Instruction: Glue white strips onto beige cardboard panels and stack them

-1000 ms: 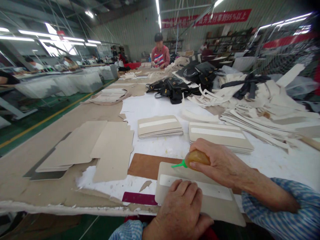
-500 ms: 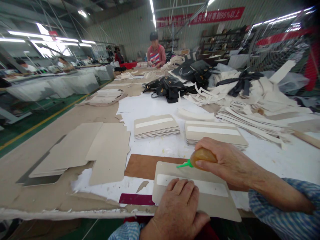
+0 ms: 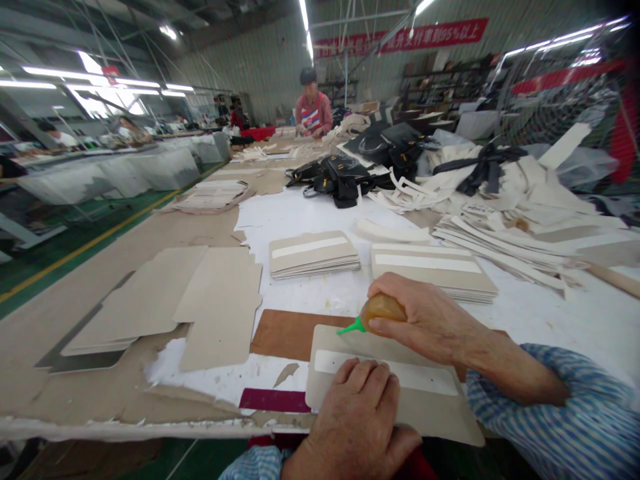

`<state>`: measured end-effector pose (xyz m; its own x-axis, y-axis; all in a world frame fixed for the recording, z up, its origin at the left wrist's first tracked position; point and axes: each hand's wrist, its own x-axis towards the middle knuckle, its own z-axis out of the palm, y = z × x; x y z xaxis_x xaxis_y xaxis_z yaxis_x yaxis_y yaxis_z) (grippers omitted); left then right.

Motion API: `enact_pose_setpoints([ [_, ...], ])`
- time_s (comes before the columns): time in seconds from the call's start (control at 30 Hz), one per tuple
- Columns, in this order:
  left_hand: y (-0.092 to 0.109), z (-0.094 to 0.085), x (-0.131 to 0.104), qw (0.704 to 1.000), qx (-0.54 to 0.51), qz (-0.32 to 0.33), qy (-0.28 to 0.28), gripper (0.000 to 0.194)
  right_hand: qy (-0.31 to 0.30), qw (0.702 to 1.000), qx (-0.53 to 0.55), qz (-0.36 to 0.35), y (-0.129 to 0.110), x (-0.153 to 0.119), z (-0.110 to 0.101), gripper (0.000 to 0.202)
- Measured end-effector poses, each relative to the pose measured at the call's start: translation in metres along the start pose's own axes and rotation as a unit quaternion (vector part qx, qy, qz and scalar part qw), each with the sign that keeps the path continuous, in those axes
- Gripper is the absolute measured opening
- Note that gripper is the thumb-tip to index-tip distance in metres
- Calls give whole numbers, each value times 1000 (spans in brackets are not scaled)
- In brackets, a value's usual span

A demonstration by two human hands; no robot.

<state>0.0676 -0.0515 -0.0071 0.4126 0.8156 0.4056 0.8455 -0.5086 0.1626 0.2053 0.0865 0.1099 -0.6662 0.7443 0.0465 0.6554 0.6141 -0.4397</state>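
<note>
My left hand (image 3: pixel 357 417) lies on a beige panel (image 3: pixel 435 417), its fingers flat across a white strip (image 3: pixel 425 379) on it. The thumb is apart from the fingers, near the panel's front edge. My right hand (image 3: pixel 423 317) is wrapped round an amber squeeze bottle (image 3: pixel 383 310) with a thin green nozzle. The nozzle tip is at the panel's surface, close to its far left corner. Under the panel lies a brown sheet (image 3: pixel 285 333), partly hidden. A purple strip (image 3: pixel 274 400) lies just left of the panel.
Two stacks of similar panels, a left stack (image 3: pixel 315 250) and a right stack (image 3: pixel 430 263), stand behind my hands. Loose beige pieces (image 3: pixel 220 307) lie at left. Black bag parts (image 3: pixel 340 177) and heaped off-white strips (image 3: pixel 505 247) fill the back right. A person (image 3: pixel 313 110) stands at the far end.
My right hand has moved left with the squeeze bottle, so the nozzle tip has travelled toward the panel's far left corner. My left hand and the panel have stayed nearly in place.
</note>
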Motion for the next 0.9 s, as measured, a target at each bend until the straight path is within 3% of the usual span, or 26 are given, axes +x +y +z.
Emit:
enact_pose_setpoints([
  [0.33,-1,4,-1,1000,10,8,23,51,-9,1000,4,14,3,-2,-6,16],
  [0.63,-1,-1,0,1000,-1,2,6,50,-4,998,19,66,23,-23,-21,19],
  [0.9,0,0,-1,999,-26,-14,-29,51,14,999,12,51,27,-28,-21,15],
])
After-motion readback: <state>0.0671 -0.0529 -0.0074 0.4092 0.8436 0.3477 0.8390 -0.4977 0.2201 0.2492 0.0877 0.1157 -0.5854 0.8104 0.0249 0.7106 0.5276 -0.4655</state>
